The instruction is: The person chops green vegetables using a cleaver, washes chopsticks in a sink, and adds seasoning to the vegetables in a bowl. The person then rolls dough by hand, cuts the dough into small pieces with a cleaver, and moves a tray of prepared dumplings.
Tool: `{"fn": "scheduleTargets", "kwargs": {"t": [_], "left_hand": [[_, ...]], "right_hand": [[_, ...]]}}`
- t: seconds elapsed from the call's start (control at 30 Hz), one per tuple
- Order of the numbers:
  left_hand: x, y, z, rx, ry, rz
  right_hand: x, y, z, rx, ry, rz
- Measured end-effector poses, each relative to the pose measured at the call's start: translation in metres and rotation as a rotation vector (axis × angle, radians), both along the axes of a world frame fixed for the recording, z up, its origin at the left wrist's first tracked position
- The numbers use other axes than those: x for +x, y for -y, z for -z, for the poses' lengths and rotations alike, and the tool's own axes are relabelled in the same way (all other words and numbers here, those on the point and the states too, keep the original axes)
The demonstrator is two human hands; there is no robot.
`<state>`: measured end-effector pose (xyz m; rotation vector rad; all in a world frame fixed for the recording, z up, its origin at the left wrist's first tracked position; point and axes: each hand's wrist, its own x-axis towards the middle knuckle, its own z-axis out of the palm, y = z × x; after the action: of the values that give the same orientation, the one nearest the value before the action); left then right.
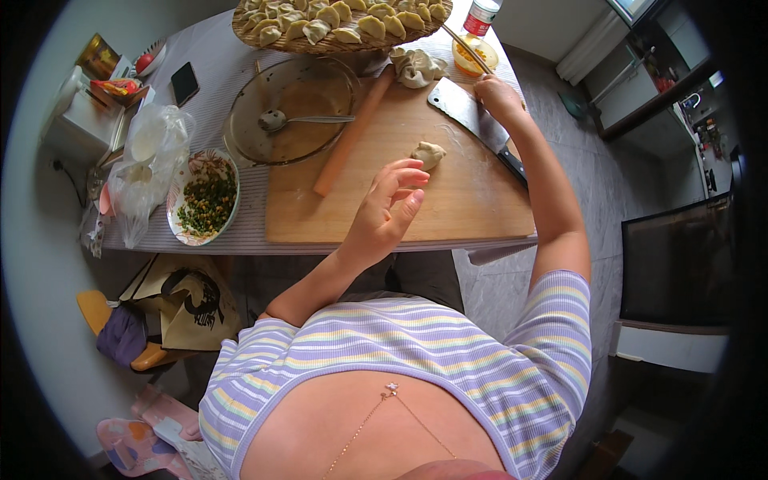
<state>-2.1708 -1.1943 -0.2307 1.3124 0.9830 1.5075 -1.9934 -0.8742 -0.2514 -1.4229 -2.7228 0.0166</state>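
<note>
Over the wooden board (480, 210), my left hand (387, 207) hangs with its fingers loosely curled and apart, holding nothing. Just beyond its fingertips sits a small lump of dough (428, 155). At the right side of the board, my right hand (499, 99) grips the near end of a pair of chopsticks (470, 53). Their length slants across a small bowl (489, 51) of yellow-orange bits. Below that hand lies a cleaver (461, 106), its black handle towards the board's right edge. A bigger piece of dough (418, 68) rests at the board's far edge.
A rolling pin (354, 132) lies beside a glass bowl (237, 129) with a spoon (312, 119). Dumplings (316, 30) fill a woven tray (288, 45) at the back. Chopped greens (207, 201), a plastic bag (141, 168), a phone (185, 83) and a bottle (480, 18) surround the board.
</note>
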Motion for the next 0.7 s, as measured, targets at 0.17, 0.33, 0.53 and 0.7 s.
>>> {"fn": "scheduleTargets", "kwargs": {"t": [0.17, 0.33, 0.53, 0.7], "left_hand": [[0.0, -0.001, 0.004, -0.028, -0.007, 0.008], [-0.003, 0.001, 0.005, -0.011, -0.047, -0.013], [-0.007, 0.003, 0.007, -0.009, -0.066, -0.011], [-0.009, 0.003, 0.009, -0.017, -0.046, -0.016]], "right_hand": [[0.003, -0.007, 0.012, 0.068, 0.077, -0.098], [-0.007, 0.01, 0.006, 0.225, 0.222, -0.05], [0.011, -0.004, 0.008, 0.71, 0.278, -0.089], [0.021, -0.008, -0.04, 0.728, 0.112, 0.041]]}}
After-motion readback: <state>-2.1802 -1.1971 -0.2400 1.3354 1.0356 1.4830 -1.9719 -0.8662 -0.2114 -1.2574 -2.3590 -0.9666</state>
